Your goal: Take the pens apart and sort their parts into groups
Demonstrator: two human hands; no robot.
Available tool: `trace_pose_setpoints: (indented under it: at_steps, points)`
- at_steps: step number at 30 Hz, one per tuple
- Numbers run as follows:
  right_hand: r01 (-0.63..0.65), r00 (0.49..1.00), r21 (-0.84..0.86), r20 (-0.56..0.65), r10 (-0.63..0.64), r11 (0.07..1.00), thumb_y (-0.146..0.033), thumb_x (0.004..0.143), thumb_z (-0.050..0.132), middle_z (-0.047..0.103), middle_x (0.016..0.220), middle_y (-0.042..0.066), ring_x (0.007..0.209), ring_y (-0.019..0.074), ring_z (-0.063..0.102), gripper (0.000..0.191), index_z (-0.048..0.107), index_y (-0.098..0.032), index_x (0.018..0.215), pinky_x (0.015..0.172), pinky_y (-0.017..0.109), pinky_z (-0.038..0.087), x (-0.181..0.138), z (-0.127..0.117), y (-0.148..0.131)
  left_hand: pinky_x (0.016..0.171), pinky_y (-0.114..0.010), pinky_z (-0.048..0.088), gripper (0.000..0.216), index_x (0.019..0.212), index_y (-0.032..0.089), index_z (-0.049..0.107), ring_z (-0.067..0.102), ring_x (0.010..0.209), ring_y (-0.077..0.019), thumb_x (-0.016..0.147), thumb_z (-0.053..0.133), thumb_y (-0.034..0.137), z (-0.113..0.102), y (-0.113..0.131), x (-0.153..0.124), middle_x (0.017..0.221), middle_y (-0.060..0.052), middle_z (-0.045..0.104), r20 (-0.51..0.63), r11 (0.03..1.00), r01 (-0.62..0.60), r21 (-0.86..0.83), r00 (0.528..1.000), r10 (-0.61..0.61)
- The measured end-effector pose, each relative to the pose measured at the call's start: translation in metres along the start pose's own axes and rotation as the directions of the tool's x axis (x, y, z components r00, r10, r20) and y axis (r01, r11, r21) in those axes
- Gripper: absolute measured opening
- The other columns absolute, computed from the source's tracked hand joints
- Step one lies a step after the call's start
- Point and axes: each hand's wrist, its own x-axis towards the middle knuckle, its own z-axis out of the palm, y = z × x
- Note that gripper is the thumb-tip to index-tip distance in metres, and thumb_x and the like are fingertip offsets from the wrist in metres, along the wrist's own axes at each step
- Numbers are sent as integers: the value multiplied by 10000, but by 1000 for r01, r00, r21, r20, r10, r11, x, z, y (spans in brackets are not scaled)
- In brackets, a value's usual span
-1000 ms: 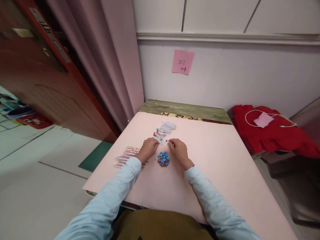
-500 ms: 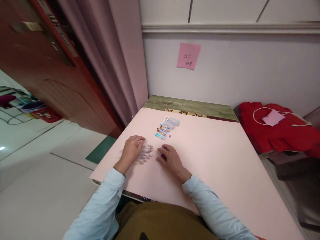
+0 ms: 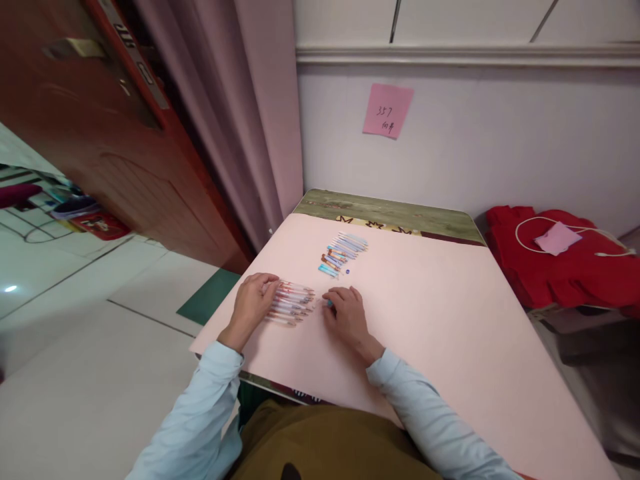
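Observation:
A row of white-and-red pencils (image 3: 295, 308) lies side by side on the pink-covered table, points to the right. My left hand (image 3: 250, 303) is at their left ends, fingers curled, with thumb and index finger closed at the end of the farthest one. My right hand (image 3: 346, 317) is just right of the points, fingers bent around a small blue thing (image 3: 329, 303) that is mostly hidden. Farther back lie several pale blue pencils (image 3: 350, 243), brown-and-blue pens (image 3: 333, 260) and light-blue pens (image 3: 328, 271). Beside them is a tiny dark-blue round piece (image 3: 347, 272).
The pink sheet (image 3: 440, 320) covers most of the table, with its green wood-look edge (image 3: 390, 208) against the wall. A pink note (image 3: 388, 111) is stuck there. To the right are red cloth (image 3: 520, 267) and a white cable (image 3: 540, 219); a brown door (image 3: 140, 180) stands left.
My left hand has drawn back left, uncovering more of the pencils. My right hand has turned slightly, and a lighter blue part shows at its fingertips. The whole view has shifted a little.

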Motion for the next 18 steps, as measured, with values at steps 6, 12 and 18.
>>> trace_pose_setpoints:
  at_steps: [6,12,18]
  points:
    - [-29,998,-69,47,32,997,-315,852,627,645,1232,103,1179,272,541,264,668,-247,1104,1154,553,138,8,7,-12,903,-371,486,278,908,189,705,656,956,-252,876,491,363,1,3,3,967,-80,740,16,1000,-1,-9,1000,1]
    - [-9,998,-106,57,15,994,-317,861,612,648,1192,97,1151,279,534,218,666,-242,1059,1155,569,107,13,11,-18,867,-367,496,277,907,196,704,653,942,-249,880,490,369,4,2,-1,959,-74,736,29,1000,5,-5,1000,-5]
    - [-9,1000,-157,-23,6,988,-216,873,574,671,1085,92,1101,279,525,93,660,-238,899,1152,591,101,12,7,-15,885,-372,485,283,925,192,702,642,963,-255,890,485,371,11,6,3,974,-77,732,70,1000,-14,-15,997,15]
